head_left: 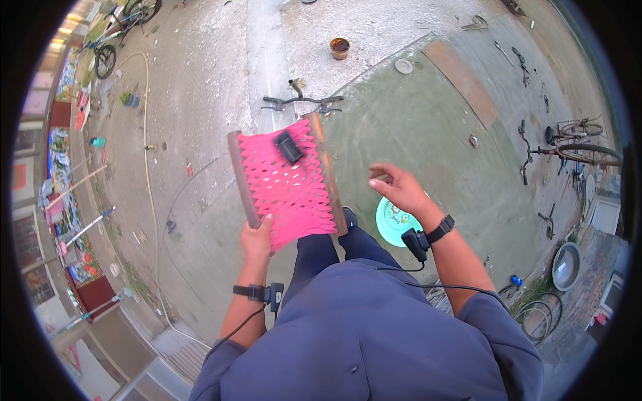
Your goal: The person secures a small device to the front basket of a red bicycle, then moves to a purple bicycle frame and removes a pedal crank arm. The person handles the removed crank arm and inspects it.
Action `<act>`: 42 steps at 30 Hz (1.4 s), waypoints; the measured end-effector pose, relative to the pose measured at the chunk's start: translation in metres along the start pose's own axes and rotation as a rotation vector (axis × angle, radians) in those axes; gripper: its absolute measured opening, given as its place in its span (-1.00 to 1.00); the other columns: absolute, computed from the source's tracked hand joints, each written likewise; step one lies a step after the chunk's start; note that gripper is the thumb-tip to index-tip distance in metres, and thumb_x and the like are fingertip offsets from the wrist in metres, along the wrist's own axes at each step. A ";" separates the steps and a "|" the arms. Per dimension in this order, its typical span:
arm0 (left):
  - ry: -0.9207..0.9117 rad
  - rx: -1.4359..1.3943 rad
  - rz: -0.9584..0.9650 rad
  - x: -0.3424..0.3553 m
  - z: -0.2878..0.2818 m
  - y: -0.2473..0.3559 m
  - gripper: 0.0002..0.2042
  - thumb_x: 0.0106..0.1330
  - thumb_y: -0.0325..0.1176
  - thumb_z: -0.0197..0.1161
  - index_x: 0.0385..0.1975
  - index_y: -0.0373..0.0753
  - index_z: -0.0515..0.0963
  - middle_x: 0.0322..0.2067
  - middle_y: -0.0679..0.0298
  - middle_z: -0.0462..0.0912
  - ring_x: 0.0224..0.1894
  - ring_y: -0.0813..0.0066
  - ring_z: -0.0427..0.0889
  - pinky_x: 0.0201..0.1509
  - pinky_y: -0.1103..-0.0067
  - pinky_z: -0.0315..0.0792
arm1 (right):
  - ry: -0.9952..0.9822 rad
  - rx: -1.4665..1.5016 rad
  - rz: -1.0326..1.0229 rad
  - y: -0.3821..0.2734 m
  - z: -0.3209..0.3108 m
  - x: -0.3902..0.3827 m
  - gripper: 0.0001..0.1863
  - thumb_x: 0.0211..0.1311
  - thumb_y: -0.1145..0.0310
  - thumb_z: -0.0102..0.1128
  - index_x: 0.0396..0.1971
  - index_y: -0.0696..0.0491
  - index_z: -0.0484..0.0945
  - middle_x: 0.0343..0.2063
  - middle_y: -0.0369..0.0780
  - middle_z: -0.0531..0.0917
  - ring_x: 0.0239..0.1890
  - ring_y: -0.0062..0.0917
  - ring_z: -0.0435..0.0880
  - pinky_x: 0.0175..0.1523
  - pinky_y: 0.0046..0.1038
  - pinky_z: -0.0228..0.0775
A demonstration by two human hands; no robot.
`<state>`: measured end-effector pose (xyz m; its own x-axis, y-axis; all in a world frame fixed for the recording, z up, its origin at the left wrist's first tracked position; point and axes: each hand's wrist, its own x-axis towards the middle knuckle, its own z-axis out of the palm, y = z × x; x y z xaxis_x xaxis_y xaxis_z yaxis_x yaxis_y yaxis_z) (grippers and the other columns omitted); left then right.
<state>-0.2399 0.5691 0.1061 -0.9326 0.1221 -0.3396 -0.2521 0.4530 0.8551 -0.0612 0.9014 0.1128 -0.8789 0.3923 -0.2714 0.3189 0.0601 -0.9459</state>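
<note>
A small folding stool with a bright pink woven seat (pixel 289 194) between two brownish rails is in front of me, left of centre. My left hand (pixel 257 240) is closed on the near end of its left rail. Over the far part of the webbing is a small black box-shaped object (pixel 289 146), somewhat blurred; whether it rests on the webbing I cannot tell. The stool's legs are hidden. My right hand (pixel 400 190) hangs in the air to the right of the stool, fingers loosely bent and holding nothing. Below it is a round mint-green plastic thing (pixel 393 224) with a printed pattern.
Bicycle handlebars (pixel 301 100) lie just beyond the stool. Farther off stand a brown pot (pixel 340 48) and a flat brown board (pixel 461 81). An overturned bicycle (pixel 582 152) and a metal basin (pixel 566 266) are at right. A hose (pixel 148 147) runs along the left.
</note>
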 end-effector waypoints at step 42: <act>-0.877 0.556 0.605 0.153 0.937 0.508 -0.74 0.23 -0.30 0.41 -0.30 -0.39 0.58 -0.43 0.25 0.62 -0.40 0.54 0.54 -0.32 0.55 0.46 | 0.953 1.282 -0.311 0.120 -0.726 0.066 -0.37 0.25 0.20 0.12 0.31 0.04 0.29 -0.09 -0.14 0.59 -0.12 -0.33 0.69 -0.01 -0.25 0.59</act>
<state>-0.2684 1.6449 0.1219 -0.3136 0.9084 -0.2767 0.5135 0.4073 0.7552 0.1762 1.6009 0.1108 -0.1686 0.9353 -0.3110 -0.7354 -0.3294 -0.5922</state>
